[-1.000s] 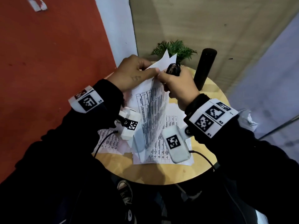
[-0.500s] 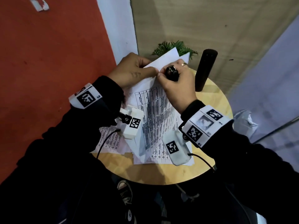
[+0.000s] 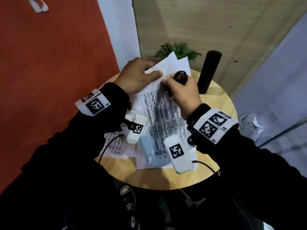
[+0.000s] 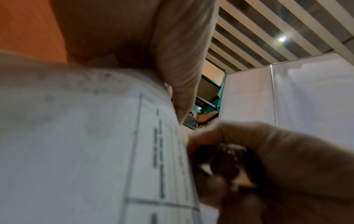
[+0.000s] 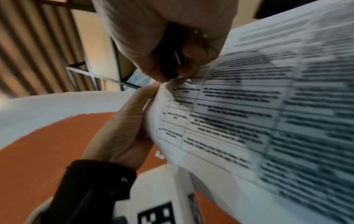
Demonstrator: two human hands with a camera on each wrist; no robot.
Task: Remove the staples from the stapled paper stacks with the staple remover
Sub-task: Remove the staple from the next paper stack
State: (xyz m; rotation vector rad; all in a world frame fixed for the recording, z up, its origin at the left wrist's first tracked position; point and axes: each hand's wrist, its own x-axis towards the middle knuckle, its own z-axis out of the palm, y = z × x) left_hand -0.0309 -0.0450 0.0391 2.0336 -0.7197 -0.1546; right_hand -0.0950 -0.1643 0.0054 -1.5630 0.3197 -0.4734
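Note:
A stapled stack of printed sheets (image 3: 163, 117) is lifted off the round wooden table (image 3: 221, 103), its top corner folded back. My left hand (image 3: 139, 77) pinches that folded corner, thumb on top; the right wrist view shows the left hand (image 5: 122, 133) gripping the stack (image 5: 268, 113) from the side. My right hand (image 3: 182, 90) grips the dark staple remover (image 3: 180, 77) and holds it against the corner. The remover (image 5: 170, 60) touches the paper edge there; the left wrist view shows the remover (image 4: 228, 165) blurred beside the stack (image 4: 95, 144). The staple itself is hidden.
More printed sheets (image 3: 114, 146) lie flat on the table under the lifted stack. A tall black cylinder (image 3: 209, 72) stands at the table's far right edge, close to my right hand. A small green plant (image 3: 181, 50) sits behind the papers. Red floor (image 3: 49, 63) lies to the left.
The lifted stack has tilted flatter and swung toward the right. My right hand with the remover moved down onto the folded corner; my left hand keeps its pinch.

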